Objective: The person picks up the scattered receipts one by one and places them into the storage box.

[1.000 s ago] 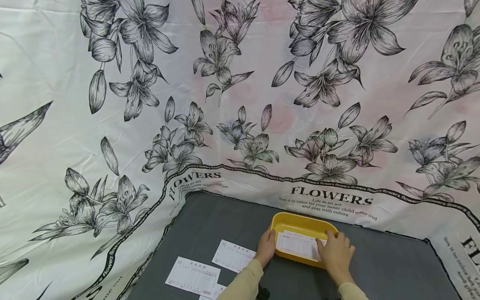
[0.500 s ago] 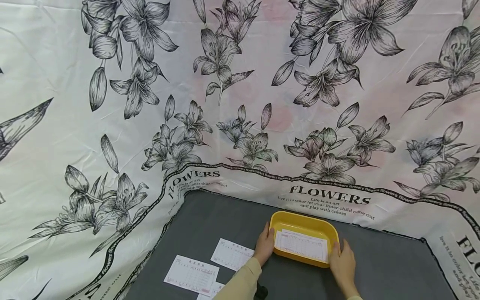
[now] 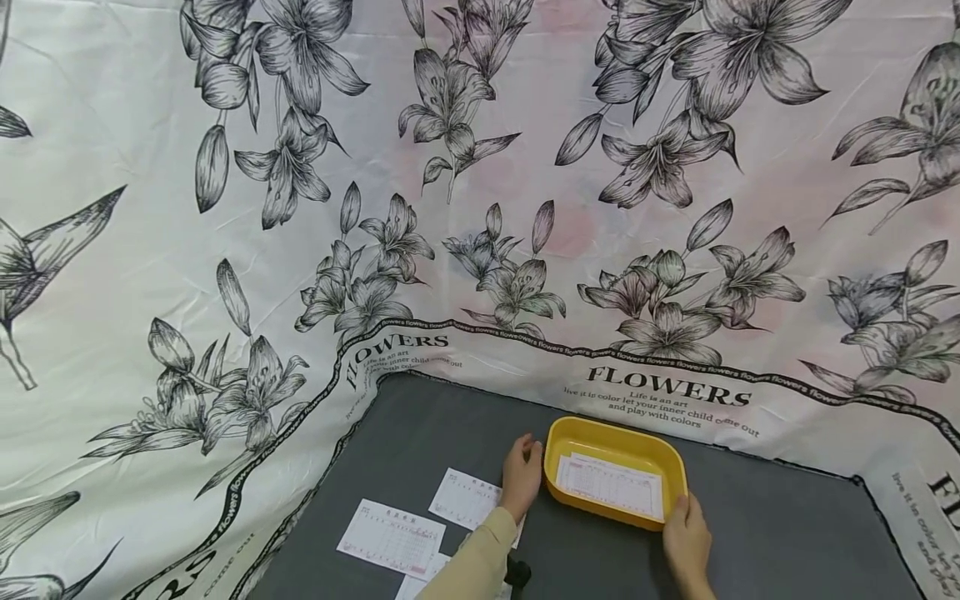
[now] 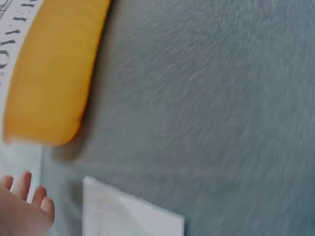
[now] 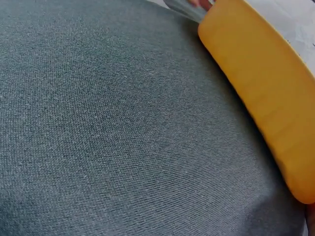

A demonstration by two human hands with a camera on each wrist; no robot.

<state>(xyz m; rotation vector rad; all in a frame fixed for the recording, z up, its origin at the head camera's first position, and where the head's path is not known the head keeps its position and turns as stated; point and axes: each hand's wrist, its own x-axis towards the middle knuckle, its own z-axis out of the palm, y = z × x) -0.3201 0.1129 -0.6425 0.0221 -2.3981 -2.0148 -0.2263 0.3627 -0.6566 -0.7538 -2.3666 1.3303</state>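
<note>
A yellow tray (image 3: 615, 514) with white printed slips (image 3: 611, 486) inside lies on the dark grey table. My right hand (image 3: 687, 537) holds its near right corner, thumb by the rim; most of its fingers are hidden behind the tray wall. In the right wrist view the tray's side (image 5: 266, 93) slants down to that corner. My left hand (image 3: 521, 475) is just left of the tray, apart from it. The left wrist view shows the left hand's fingers (image 4: 38, 195) loosely bent with nothing in them, below the tray's end (image 4: 54, 83).
Several printed white slips lie on the table (image 3: 780, 533) left of the tray, among them a whole slip (image 3: 390, 537) and one partly behind the left wrist (image 3: 461, 497). A small black object (image 3: 517, 572) sits near the left sleeve. Flower-printed cloth (image 3: 510, 167) hangs behind.
My right hand has withdrawn from the slips inside the tray to its right corner. My left hand has let go of the tray's left side and moved slightly away from it.
</note>
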